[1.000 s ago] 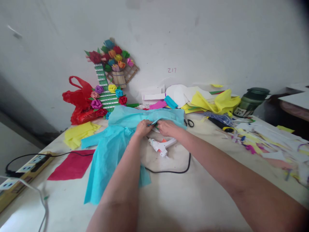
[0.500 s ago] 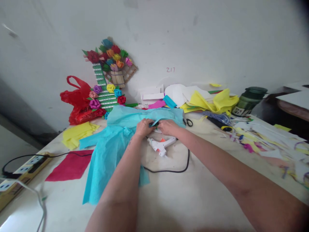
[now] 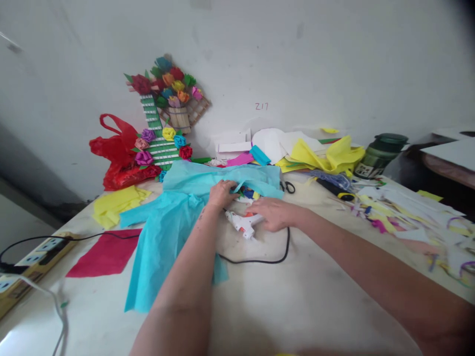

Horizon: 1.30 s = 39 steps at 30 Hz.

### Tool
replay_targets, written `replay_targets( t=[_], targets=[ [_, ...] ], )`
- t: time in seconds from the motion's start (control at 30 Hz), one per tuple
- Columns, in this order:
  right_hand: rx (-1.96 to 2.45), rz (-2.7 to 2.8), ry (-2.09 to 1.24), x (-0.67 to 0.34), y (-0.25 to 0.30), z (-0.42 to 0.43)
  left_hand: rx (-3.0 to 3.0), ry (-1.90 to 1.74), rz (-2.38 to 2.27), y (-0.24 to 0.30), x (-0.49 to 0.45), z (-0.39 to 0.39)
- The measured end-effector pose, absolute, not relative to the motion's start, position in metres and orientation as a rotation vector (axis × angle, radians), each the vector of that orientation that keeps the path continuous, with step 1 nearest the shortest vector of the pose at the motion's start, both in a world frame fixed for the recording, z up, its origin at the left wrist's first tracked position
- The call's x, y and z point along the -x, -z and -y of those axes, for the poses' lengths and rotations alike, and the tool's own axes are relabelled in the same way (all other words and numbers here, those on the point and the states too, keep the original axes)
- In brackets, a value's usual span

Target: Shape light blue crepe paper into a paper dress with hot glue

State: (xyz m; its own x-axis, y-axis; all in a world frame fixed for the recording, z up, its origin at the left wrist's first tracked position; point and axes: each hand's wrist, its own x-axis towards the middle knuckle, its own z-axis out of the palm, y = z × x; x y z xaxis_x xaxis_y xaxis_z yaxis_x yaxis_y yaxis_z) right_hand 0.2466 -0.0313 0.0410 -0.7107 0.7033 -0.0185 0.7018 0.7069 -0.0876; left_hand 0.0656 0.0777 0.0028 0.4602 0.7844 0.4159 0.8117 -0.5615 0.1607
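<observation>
A large sheet of turquoise crepe paper (image 3: pixel 174 222) lies crumpled across the table's middle. My left hand (image 3: pixel 221 193) rests at its upper edge, fingers closed on a small coloured paper piece (image 3: pixel 245 192) with green and blue in it. My right hand (image 3: pixel 272 213) lies over the handle of a white hot glue gun (image 3: pixel 241 222), fingers curled around it. The gun's nozzle points toward me and its black cord (image 3: pixel 274 254) loops to the right.
A paper-flower craft (image 3: pixel 166 118) leans on the wall beside a red plastic bag (image 3: pixel 118 153). Yellow paper (image 3: pixel 111 207), a red sheet (image 3: pixel 107 252) and a power strip (image 3: pixel 33 257) lie left. Scissors (image 3: pixel 287 187), yellow paper (image 3: pixel 330 155), a green jar (image 3: pixel 380 155) and scraps lie right.
My right hand left the small paper piece and came down toward me onto the glue gun. My left hand stayed on the piece.
</observation>
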Motion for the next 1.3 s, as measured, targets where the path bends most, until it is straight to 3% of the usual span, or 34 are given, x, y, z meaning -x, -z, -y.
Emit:
replay_targets(
  t=[0.23,0.6,1.3],
  targets=[
    [1.344,2.671,0.101,-0.239,-0.005,0.041,2.755,0.742,1.446,-0.007,-0.060,-0.080],
    [1.551,2.296,0.163,-0.266,-0.007,0.038,2.970,0.976,1.531,-0.001,-0.043,-0.094],
    [1.862,2.316,0.357,-0.251,-0.004,0.012,2.902,1.189,1.736,-0.002,-0.045,-0.093]
  ],
)
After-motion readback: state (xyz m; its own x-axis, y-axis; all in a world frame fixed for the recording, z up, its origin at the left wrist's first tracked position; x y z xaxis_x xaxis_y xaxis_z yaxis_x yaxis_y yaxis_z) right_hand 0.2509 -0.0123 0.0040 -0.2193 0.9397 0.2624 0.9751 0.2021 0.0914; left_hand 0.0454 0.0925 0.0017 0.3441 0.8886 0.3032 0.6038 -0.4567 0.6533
